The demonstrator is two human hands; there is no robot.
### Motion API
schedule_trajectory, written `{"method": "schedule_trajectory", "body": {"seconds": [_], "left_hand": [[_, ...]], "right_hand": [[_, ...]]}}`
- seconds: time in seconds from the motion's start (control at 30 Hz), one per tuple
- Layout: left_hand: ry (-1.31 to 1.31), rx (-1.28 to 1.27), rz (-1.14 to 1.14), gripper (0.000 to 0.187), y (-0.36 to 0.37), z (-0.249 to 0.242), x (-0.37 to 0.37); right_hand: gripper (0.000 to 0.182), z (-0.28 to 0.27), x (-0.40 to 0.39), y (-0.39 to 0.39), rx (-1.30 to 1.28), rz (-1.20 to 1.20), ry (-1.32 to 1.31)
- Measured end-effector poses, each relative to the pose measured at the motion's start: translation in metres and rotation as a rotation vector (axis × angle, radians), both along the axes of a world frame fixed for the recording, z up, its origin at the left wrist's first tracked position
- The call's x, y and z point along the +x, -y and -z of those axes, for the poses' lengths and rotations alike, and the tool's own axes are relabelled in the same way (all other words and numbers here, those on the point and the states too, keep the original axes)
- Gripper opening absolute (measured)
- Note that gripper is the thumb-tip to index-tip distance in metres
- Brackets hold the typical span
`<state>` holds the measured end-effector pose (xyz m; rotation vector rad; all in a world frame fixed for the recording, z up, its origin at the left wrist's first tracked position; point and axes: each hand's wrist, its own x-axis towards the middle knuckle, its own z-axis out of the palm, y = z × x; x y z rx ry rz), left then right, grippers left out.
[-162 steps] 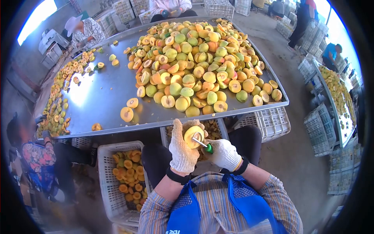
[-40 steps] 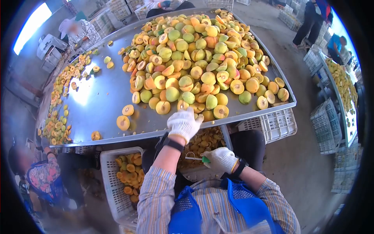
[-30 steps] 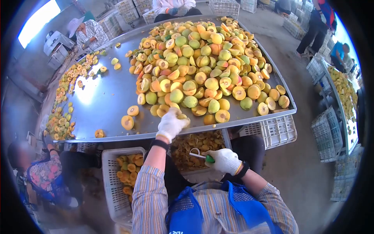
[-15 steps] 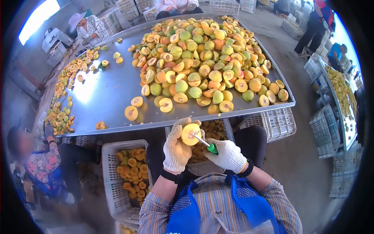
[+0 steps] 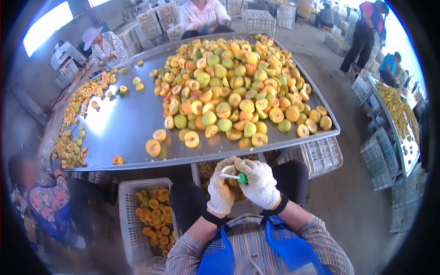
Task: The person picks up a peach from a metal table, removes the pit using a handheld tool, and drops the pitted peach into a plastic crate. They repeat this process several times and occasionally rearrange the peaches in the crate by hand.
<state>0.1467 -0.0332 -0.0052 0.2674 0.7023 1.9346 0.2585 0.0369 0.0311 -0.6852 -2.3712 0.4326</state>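
My left hand (image 5: 222,190), in a white knitted glove, is curled round a halved yellow peach (image 5: 233,182), now mostly hidden by fingers and tool. My right hand (image 5: 260,182), gloved too, grips the green handle of a pitting tool (image 5: 242,178). Its metal loop points left across the left palm. Both hands touch at the fingertips, just below the table's front edge. Beyond them, a large pile of halved peaches (image 5: 224,87) covers much of the metal table (image 5: 133,105).
A white crate of peach halves (image 5: 123,215) stands at my left, and another crate (image 5: 323,156) sits under the table's right side. Beneath my hands is a further crate (image 5: 196,174). Co-workers sit at the left (image 5: 48,201), far left corner (image 5: 107,48) and far side (image 5: 204,18).
My hands have come together, and the right hand has turned the tool so its loop points left. The peach half's cut face no longer shows. The camera view has shifted slightly.
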Motion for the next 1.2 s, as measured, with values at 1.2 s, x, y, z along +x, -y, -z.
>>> {"method": "schedule_trajectory", "body": {"seconds": [1.2], "left_hand": [[0.097, 0.033, 0.012, 0.048, 0.007, -0.030, 0.006]], "right_hand": [[0.028, -0.001, 0.031, 0.024, -0.415, 0.056, 0.279]]}}
